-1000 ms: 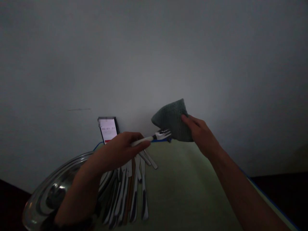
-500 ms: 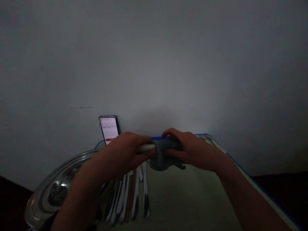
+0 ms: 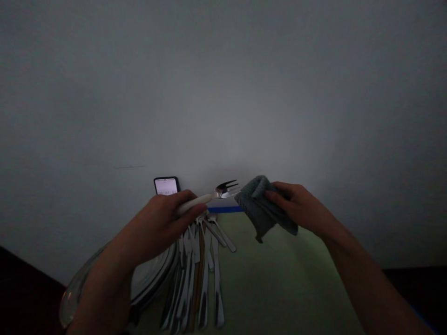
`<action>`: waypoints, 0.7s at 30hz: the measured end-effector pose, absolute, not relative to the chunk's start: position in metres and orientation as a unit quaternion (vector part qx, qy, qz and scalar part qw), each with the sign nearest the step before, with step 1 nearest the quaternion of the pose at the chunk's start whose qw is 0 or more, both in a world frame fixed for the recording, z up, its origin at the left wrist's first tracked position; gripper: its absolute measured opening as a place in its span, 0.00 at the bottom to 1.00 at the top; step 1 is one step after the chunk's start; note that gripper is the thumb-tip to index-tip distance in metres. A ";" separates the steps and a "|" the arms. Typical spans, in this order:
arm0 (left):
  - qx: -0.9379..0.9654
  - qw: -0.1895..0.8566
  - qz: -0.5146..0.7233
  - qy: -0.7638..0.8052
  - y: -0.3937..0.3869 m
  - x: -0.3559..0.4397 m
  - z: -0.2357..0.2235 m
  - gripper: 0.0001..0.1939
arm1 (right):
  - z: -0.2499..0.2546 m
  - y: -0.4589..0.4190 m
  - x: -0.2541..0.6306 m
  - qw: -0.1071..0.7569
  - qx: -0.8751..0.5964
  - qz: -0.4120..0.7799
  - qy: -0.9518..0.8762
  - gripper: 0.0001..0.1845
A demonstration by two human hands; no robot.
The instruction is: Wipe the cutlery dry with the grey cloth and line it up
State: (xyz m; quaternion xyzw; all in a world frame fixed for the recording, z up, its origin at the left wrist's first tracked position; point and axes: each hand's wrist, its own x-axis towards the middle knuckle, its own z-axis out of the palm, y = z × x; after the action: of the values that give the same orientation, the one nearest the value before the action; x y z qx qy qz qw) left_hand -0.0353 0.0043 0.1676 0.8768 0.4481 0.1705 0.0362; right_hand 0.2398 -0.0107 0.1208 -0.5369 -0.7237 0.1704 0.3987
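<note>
Fork (image 3: 220, 192) is up in the air near the worktop's far edge, abt level, white handle in my L hand (image 3: 167, 217), metal tines aimed R at the cloth (image 3: 261, 209). L hand's closed on the handle, thumb on the near side, fingers on the far side. Can't tell if the tine tips touch the cloth or sit just beside it.

R hand (image 3: 295, 204) is gripping the cloth, gray-green & bunched, btwn thumb & fingers; a loose corner hangs down over the worktop (image 3: 275, 284), which is green w/ a blue far edge.

Below & betw. my hands, a bunch of cutlery (image 3: 218, 288) lies on the worktop, mostly lengthwise, w/ brown sticks (image 3: 197, 279) in among it. A few pcs. slant at the far end. L of that, partly under my L forearm, are round dishes (image 3: 153, 274), w/ shiny metalware (image 3: 71, 298) farther L, mostly hidden.

Phone (image 3: 166, 185), screen lit, is upright just behind my L hand, in front of the wall (image 3: 244, 93). Wall's plain gray w/ a thin line (image 3: 129, 166) on it, upper L of the phone.
</note>
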 end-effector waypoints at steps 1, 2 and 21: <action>0.875 0.039 0.174 0.451 0.004 -0.035 0.168 0.18 | 0.119 -0.008 0.236 0.449 -0.526 0.198 -0.695 0.14; 0.874 0.045 0.174 0.452 0.004 -0.033 0.167 0.18 | 0.116 -0.005 0.231 0.500 -0.510 0.229 -0.661 0.16; 0.892 0.140 0.118 0.414 0.016 0.005 0.126 0.15 | 0.082 0.007 0.146 0.683 -0.254 0.619 -0.293 0.11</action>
State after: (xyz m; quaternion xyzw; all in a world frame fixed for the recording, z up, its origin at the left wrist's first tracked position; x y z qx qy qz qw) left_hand 0.0052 0.0164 0.1258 0.8916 0.4141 0.1180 0.1403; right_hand 0.1462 0.0072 0.0822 -0.2538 -0.2932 0.6187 0.6833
